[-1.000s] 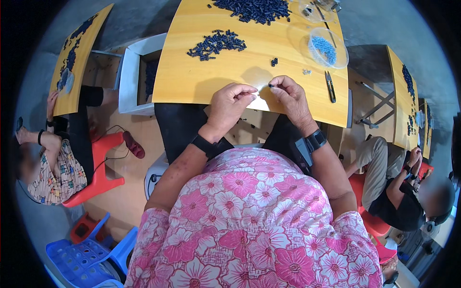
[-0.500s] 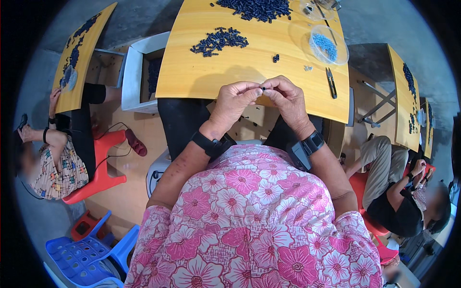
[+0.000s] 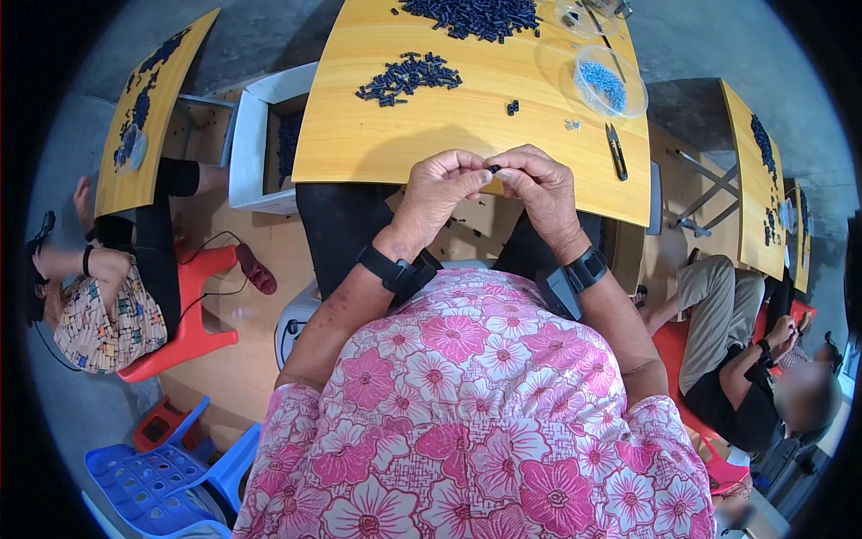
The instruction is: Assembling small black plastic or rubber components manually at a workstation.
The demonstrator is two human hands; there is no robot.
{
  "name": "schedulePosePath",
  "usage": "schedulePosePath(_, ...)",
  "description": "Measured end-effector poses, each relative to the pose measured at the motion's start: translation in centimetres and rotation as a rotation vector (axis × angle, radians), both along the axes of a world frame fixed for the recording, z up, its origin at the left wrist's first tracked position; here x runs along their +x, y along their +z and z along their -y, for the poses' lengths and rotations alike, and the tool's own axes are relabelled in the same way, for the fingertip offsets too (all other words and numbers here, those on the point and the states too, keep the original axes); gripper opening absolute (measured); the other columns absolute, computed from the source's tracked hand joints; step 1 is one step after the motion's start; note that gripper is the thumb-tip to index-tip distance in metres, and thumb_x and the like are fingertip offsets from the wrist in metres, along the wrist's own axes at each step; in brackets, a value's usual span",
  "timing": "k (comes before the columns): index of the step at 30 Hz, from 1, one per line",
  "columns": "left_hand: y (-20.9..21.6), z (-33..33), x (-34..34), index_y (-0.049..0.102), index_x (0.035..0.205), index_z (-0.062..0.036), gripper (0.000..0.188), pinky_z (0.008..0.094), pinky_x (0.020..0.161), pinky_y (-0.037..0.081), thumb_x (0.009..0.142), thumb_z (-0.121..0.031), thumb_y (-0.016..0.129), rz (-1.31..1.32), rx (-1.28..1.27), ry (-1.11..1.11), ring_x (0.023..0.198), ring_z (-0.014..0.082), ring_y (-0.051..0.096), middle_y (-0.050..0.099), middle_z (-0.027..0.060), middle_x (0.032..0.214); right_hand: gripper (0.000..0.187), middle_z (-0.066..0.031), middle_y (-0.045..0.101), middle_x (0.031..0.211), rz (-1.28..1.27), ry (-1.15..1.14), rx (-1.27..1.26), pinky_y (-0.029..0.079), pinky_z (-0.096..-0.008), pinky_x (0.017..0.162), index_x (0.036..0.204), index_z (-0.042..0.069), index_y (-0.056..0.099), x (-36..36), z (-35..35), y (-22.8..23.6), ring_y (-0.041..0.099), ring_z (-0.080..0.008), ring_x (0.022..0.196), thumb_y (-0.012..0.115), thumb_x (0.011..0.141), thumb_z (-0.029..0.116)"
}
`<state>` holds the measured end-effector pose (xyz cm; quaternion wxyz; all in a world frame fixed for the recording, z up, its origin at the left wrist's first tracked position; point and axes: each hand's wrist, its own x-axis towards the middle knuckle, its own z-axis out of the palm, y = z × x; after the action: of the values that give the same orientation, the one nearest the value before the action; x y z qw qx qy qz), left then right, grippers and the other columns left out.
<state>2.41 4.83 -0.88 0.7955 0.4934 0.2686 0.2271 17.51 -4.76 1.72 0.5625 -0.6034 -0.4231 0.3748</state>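
Just over the table's near edge, my left hand [image 3: 446, 183] and my right hand [image 3: 542, 189] meet fingertip to fingertip. Between them they pinch a small black cylindrical part [image 3: 494, 169], mostly covered by the fingers. Beyond my hands lies a small pile of short black cylindrical parts [image 3: 410, 78] on the yellow wooden table [image 3: 359, 135]. A bigger heap of dark parts [image 3: 474, 16] spreads at the far side. A couple of black pieces [image 3: 513, 108] lie apart, ahead of my right hand.
Thread snips [image 3: 617, 153] lie near the table's right edge, below a clear bowl of small blue pieces [image 3: 602, 86]. Tiny pale bits [image 3: 573, 125] sit close by. A white box [image 3: 254, 144] stands left of the table. People sit at other tables on both sides.
My fingers have shifted slightly around the black part, which has turned a little. At left, the other person's hand has moved off their table's edge.
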Motion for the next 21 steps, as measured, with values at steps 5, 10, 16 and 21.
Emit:
schedulePosePath(5, 0.2, -0.4, 0.1, 0.068, 0.095, -0.002, 0.009, 0.0183, 0.069, 0.047, 0.089, -0.008, 0.068, -0.076, 0.172, -0.022, 0.076, 0.0047, 0.056, 0.064, -0.0008, 0.086, 0.014, -0.0055, 0.063, 0.088, 0.105, 0.019, 0.057, 0.05, -0.0223, 0.061, 0.097, 0.002, 0.072, 0.5, 0.0, -0.9, 0.059, -0.0099, 0.072, 0.064, 0.086, 0.0)
schedulePosePath(10, 0.1, -0.9, 0.4, 0.068, 0.092, 0.001, 0.008, 0.0187, 0.068, 0.044, 0.088, -0.005, 0.068, -0.119, 0.28, -0.073, 0.076, 0.0035, 0.053, 0.062, -0.0033, 0.082, 0.015, -0.0064, 0.064, 0.086, 0.142, 0.02, 0.059, 0.05, -0.0238, 0.063, 0.097, 0.004, 0.072, 0.8, 0.1, -1.2, 0.06, -0.0123, 0.073, 0.064, 0.085, 0.0)
schedulePosePath(16, 0.2, -1.7, 1.0, 0.068, 0.092, 0.0006, 0.007, 0.0187, 0.068, 0.044, 0.088, -0.005, 0.068, -0.171, 0.317, -0.135, 0.075, 0.0037, 0.054, 0.063, -0.0034, 0.083, 0.017, -0.0066, 0.065, 0.085, 0.152, 0.025, 0.077, 0.05, -0.0278, 0.068, 0.099, 0.006, 0.073, 1.4, -0.1, -1.7, 0.061, -0.0169, 0.076, 0.065, 0.084, 0.0)
schedulePosePath(21, -0.4, -2.0, 2.1, 0.068, 0.092, 0.0002, 0.007, 0.0201, 0.066, 0.046, 0.086, -0.004, 0.068, -0.133, 0.412, -0.108, 0.074, 0.0045, 0.056, 0.065, -0.0013, 0.083, 0.017, -0.0082, 0.065, 0.082, 0.248, -0.044, 0.103, 0.051, -0.029, 0.07, 0.099, 0.006, 0.072, 2.3, -0.2, -2.3, 0.062, -0.0197, 0.075, 0.066, 0.084, 0.002)
